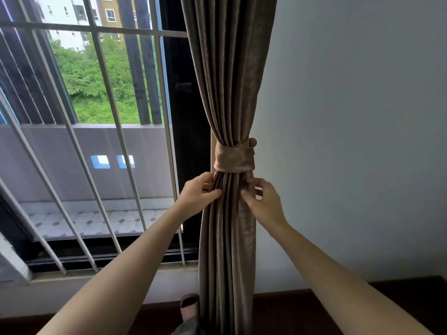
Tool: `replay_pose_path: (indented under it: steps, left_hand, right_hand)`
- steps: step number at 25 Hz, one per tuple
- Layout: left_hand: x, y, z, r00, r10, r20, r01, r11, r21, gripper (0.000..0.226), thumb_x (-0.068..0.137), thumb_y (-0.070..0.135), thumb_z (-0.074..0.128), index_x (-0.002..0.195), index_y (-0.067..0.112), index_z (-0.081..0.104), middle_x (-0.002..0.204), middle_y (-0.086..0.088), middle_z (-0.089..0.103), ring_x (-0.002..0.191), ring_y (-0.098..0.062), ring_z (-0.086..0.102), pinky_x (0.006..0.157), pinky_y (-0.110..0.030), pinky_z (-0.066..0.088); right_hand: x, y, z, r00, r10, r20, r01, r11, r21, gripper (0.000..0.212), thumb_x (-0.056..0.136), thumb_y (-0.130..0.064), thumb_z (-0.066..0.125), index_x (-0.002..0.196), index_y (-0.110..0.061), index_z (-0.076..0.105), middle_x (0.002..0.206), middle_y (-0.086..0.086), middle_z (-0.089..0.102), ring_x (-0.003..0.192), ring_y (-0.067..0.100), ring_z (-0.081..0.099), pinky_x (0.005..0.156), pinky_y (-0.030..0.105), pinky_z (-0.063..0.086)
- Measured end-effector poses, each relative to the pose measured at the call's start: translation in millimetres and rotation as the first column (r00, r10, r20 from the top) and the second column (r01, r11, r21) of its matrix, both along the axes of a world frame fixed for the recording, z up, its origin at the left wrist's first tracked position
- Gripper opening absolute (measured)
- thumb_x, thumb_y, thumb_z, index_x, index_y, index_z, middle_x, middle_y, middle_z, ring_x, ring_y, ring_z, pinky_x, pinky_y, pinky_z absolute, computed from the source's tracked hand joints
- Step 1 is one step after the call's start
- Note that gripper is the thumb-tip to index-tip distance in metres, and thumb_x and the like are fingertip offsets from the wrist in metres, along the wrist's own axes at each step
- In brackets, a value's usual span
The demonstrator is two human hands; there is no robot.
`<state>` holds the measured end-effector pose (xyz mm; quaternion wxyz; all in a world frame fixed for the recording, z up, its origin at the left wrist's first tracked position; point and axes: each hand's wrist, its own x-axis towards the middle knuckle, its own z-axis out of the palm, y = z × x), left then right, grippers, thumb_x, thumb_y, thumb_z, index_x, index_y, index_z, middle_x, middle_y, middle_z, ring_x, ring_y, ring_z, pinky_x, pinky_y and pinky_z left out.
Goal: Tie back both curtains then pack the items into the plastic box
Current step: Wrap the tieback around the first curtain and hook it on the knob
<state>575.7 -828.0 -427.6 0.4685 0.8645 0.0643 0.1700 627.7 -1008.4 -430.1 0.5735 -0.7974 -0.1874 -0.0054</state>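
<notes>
Floor: dark, smooth; a sandalled foot sits just beside the curtain hem.
L hand: grip closed on the curtain's window-side folds, thumb in front, fingers curled behind, just below the band. Prob. steadying the bundle while pleats get evened.
R hand: grip pinches the wall-side edge of the fabric at the same height, fingertips bent in. Looks like tugging slack down so the band sits snug.
Curtain: brown, velvety sheen, heavy vertical pleats; fans wide above, cinched at the waist, hangs as a narrow column below. Sits btwn window and wall.
Tieback: flat band, same fabric, wrapped round the gather; touching it all round, slightly creased.
Knob: small rounded end at the band's upper wall side; can't tell if hook or button.
Wall: plain, pale, matte.
Window bars: thin pale metal grid; balcony wall and trees beyond.
Task status: this curtain looks tied; second curtain and plastic box not in view.
</notes>
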Motion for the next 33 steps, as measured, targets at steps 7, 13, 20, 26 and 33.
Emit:
replay_pose_path:
  steps: [7,13,20,26,33]
  left_hand:
    - [3.3,-2.1,-6.5,0.987,-0.034,0.159,-0.021,0.943,0.333,0.01,0.087,0.011,0.062,0.079,0.005,0.061,0.071,0.0,0.063,0.069,-0.013,0.061,0.063,-0.017,0.046]
    - [5.2,-16.0,-10.2,0.982,-0.052,0.183,-0.01,0.947,0.321,0.014,0.085,0.011,0.064,0.075,0.001,0.061,0.067,-0.005,0.061,0.066,-0.017,0.059,0.061,-0.018,0.045]
    - [2.3,-24.6,-2.8,0.977,0.044,0.209,-0.113,0.935,0.336,0.036,0.084,0.008,0.062,0.057,0.019,0.041,0.055,0.006,0.044,0.052,-0.008,0.039,0.053,-0.019,0.033]
    - [-5.1,-44.7,6.2,0.987,-0.044,0.158,-0.015,0.935,0.354,0.018,0.085,0.01,0.063,0.067,0.012,0.059,0.057,0.007,0.053,0.055,-0.01,0.051,0.054,-0.016,0.041]
    - [-3.7,-25.5,2.9,0.98,0.079,0.182,-0.145,0.91,0.388,0.021,0.084,0.011,0.063,0.067,0.013,0.051,0.063,0.005,0.049,0.057,-0.013,0.047,0.057,-0.026,0.038]
  right_hand:
    - [11.6,10.6,-3.7,0.948,0.033,0.318,0.039,0.975,-0.219,0.042,0.075,-0.043,0.074,0.105,-0.015,0.064,0.098,0.001,0.064,0.084,0.012,0.056,0.076,0.021,0.041]
    - [13.9,0.2,-4.2,0.926,0.124,0.357,-0.057,0.98,-0.193,0.018,0.081,-0.027,0.071,0.073,-0.013,0.063,0.083,0.0,0.058,0.077,0.014,0.053,0.07,0.023,0.039]
    - [21.3,-8.2,2.5,0.959,0.266,0.094,-0.229,0.929,-0.29,0.024,0.094,-0.019,0.04,0.112,-0.013,0.055,0.108,0.001,0.053,0.097,0.016,0.052,0.081,0.025,0.038]
    - [45.8,-35.1,14.0,0.881,0.296,-0.368,-0.231,0.95,0.211,0.035,0.061,-0.023,0.045,0.087,-0.008,0.062,0.09,0.007,0.065,0.085,0.021,0.059,0.077,0.03,0.045]
    - [37.0,-42.3,1.3,0.961,0.235,0.148,-0.189,0.944,-0.272,0.024,0.089,-0.031,0.062,0.068,-0.027,0.049,0.068,-0.008,0.056,0.063,-0.001,0.054,0.057,0.01,0.037]
